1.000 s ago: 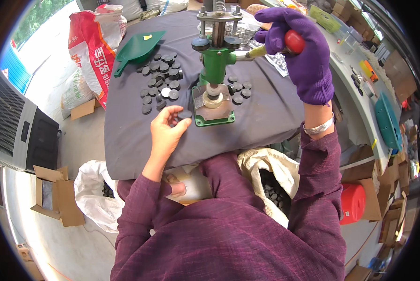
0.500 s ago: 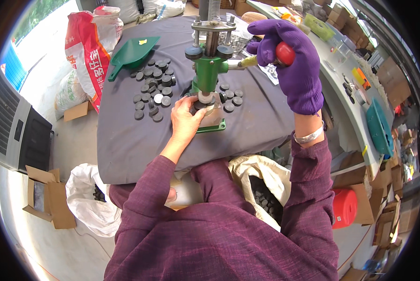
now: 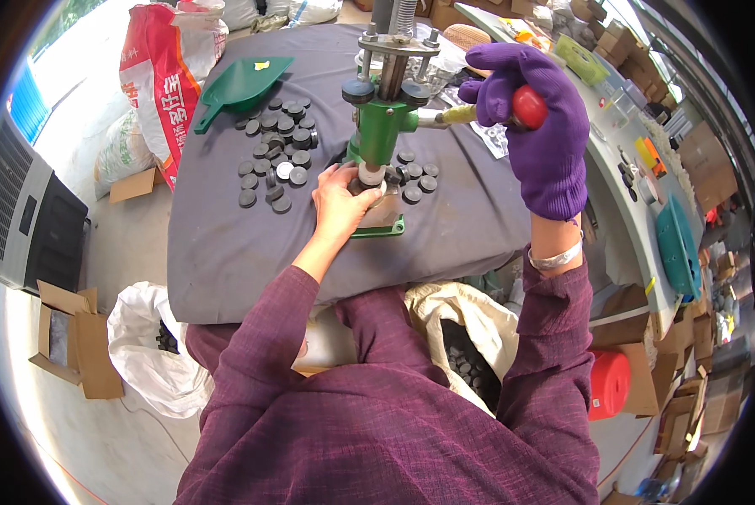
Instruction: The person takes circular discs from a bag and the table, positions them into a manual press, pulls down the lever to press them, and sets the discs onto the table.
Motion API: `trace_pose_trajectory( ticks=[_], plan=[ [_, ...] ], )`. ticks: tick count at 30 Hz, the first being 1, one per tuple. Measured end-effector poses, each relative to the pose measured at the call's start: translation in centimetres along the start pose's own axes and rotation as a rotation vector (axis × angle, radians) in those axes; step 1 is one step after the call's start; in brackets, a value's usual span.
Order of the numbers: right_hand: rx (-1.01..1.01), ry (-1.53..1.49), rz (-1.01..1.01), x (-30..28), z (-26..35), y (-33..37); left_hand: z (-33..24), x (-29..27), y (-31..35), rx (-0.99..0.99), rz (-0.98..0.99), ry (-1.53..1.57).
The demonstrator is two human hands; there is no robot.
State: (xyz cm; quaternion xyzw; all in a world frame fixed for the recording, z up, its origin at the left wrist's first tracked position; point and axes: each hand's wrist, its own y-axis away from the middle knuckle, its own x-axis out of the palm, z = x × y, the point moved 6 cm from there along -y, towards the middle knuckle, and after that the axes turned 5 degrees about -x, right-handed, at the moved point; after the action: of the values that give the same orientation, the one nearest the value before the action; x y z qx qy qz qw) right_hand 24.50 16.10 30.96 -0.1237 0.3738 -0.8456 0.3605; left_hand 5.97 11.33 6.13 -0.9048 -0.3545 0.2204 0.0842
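A green hand press (image 3: 380, 135) stands on the cloth-covered table, its white-tipped ram (image 3: 372, 174) lowered over the base. My bare left hand (image 3: 337, 204) pinches a black round disc under that tip; my fingers hide much of the disc. My right hand (image 3: 550, 139), in a purple knitted glove, is curled around the red ball knob (image 3: 529, 108) of the press lever (image 3: 449, 116), with the index finger partly stretched out. Loose black discs (image 3: 285, 139) lie in a heap left of the press, one with a white face (image 3: 284, 171). Several more black discs (image 3: 412, 194) lie on its right.
A green dustpan (image 3: 244, 84) rests on the table's far left. Below the table edge, a white sack (image 3: 146, 370) and a cream sack (image 3: 428, 307) hold black pieces. A long bench (image 3: 622, 202) with a teal basket (image 3: 679, 248) runs along the right, near a red container (image 3: 611, 385).
The view has shifted slightly. My left thumb has moved closer in under the ram. My right hand stays on the knob, with the lever at much the same height.
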Motion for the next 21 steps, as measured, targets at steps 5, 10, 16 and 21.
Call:
trace_pose_trajectory(
  ticks=[5, 10, 16, 21],
  plan=[
    [-0.019, 0.070, -0.047, 0.2, 0.3, 1.0, 0.3, 0.2, -0.1, -0.051, 0.030, -0.014],
    [-0.067, 0.098, -0.024, 0.5, 0.3, 2.9, 0.7, 0.4, 0.0, -0.040, 0.085, -0.009],
    [-0.124, 0.180, 0.009, 1.0, -1.1, 7.1, 1.0, -0.3, 0.3, 0.022, 0.095, -0.111],
    [-0.268, 0.463, 0.083, 2.2, -3.5, 13.2, 0.6, -0.2, 0.2, 0.100, 0.068, -0.109]
  ],
)
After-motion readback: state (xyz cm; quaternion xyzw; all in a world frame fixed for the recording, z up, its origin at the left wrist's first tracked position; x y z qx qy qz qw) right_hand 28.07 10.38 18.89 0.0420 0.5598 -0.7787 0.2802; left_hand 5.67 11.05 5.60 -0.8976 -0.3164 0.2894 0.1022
